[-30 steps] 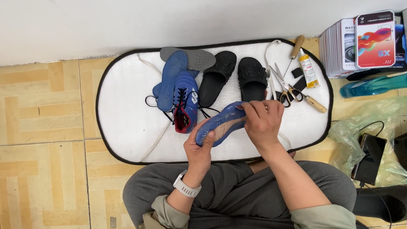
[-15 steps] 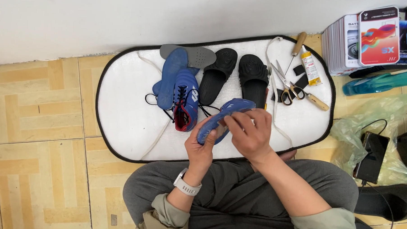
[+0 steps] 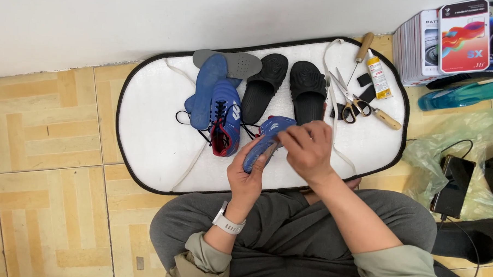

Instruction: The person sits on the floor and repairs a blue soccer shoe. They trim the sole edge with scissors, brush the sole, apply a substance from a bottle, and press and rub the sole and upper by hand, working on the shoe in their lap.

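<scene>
The left hand (image 3: pixel 247 177) grips the blue football boot (image 3: pixel 268 140) from below, its long axis slanting up and away to the right. The right hand (image 3: pixel 306 149) clasps the boot's upper end, over the white mat (image 3: pixel 148 135).

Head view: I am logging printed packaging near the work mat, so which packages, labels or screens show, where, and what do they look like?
Boxes: stack of flat white boxes standing on edge, top right, off the mat.
Front box: white and red, with a multicolour swirl.
Glue tube: small, yellow and white, on the mat's right end.
Dark phone: on green plastic at right; screen dark.
</scene>
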